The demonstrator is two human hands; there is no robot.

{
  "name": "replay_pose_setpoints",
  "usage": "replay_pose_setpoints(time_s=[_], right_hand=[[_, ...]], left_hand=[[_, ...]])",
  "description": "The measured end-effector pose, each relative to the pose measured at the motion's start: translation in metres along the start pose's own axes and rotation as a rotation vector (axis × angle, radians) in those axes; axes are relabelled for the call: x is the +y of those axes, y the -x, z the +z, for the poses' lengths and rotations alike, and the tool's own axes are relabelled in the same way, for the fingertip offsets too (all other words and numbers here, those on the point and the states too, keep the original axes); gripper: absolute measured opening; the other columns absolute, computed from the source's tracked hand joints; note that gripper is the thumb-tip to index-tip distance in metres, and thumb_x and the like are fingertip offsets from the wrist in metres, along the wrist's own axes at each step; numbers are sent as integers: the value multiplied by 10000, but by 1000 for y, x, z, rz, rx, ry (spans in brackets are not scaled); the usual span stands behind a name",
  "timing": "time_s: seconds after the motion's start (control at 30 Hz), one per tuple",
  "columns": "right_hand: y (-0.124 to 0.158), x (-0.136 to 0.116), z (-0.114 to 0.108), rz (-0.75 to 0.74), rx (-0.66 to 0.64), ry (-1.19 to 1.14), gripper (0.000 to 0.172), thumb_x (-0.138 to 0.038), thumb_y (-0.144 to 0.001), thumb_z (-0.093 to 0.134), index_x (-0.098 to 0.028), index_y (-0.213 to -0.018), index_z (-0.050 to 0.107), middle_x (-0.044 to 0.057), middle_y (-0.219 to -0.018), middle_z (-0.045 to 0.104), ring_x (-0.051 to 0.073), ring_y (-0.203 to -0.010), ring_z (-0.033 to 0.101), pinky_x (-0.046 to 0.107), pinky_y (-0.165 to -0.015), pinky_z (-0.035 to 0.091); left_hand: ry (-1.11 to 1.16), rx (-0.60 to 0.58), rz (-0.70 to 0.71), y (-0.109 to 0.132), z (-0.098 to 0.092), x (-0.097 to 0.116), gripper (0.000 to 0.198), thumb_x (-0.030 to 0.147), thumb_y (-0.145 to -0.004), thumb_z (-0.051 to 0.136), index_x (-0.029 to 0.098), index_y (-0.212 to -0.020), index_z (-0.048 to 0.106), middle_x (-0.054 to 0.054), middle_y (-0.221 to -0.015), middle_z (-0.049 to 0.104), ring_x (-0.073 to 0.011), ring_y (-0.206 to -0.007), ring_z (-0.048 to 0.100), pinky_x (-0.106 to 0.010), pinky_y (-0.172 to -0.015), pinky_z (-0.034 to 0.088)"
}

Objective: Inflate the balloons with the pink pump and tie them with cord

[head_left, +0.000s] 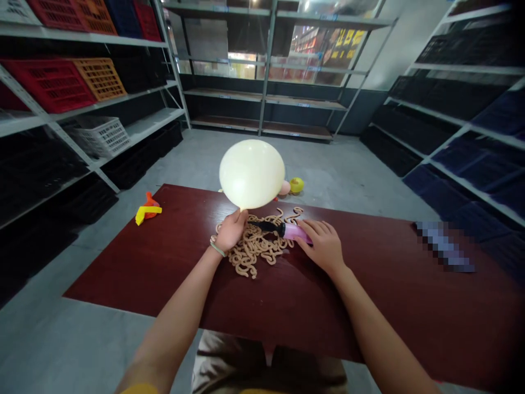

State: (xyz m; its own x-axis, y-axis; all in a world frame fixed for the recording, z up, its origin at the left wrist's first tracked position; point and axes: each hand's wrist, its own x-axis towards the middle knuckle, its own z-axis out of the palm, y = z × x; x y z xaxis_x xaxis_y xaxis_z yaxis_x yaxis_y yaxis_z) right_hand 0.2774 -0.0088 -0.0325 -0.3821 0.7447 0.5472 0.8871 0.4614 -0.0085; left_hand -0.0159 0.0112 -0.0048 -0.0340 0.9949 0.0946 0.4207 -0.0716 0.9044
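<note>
A pale yellow inflated balloon [251,173] stands above the dark red table [164,268]. My left hand [230,230] pinches its neck from below, fingers closed. My right hand [324,244] rests on a pink hand pump [296,232] with a black nozzle [266,225] that lies on the table and points toward the left hand. Under and between both hands lies a pile of limp tan balloons [252,249].
A small pink balloon [284,188] and a yellow one [297,185] lie on the floor beyond the table's far edge. An orange and yellow object [147,210] lies on the floor at left. Shelves with crates [69,82] line the left, back and right walls.
</note>
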Motion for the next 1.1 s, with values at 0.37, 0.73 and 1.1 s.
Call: replay_pose_setpoints(time_s=[0.37, 0.73, 1.1], right_hand=[[1, -6, 3, -26, 77, 42, 420, -413, -917, 577, -225, -1293, 597, 82, -1262, 651, 248, -1163, 582, 441, -1082, 371], [-58, -67, -42, -299, 123, 118, 633, -230, -938, 504, -285, -1532, 293, 64, -1401, 558, 282, -1364, 434, 500, -1173, 303], [-89, -89, -11, -448, 44, 189, 425, -162, -955, 493, -274, -1363, 524, 45, -1520, 432, 277, -1453, 289, 657, -1174, 154]], left_hand=[[-429, -99, 162, 5, -2, 4, 452, 447, -1002, 265, 199, -932, 636, -89, -875, 714, -237, -823, 660, -322, -729, 438], [-669, -124, 252, 7, 6, 1, 390, 412, -998, 312, 197, -961, 636, -105, -782, 685, -225, -699, 658, -304, -670, 441], [-824, -206, 366, 7, 11, 5, 430, 364, -1010, 250, 154, -1035, 624, -172, -880, 705, -262, -722, 683, -327, -661, 451]])
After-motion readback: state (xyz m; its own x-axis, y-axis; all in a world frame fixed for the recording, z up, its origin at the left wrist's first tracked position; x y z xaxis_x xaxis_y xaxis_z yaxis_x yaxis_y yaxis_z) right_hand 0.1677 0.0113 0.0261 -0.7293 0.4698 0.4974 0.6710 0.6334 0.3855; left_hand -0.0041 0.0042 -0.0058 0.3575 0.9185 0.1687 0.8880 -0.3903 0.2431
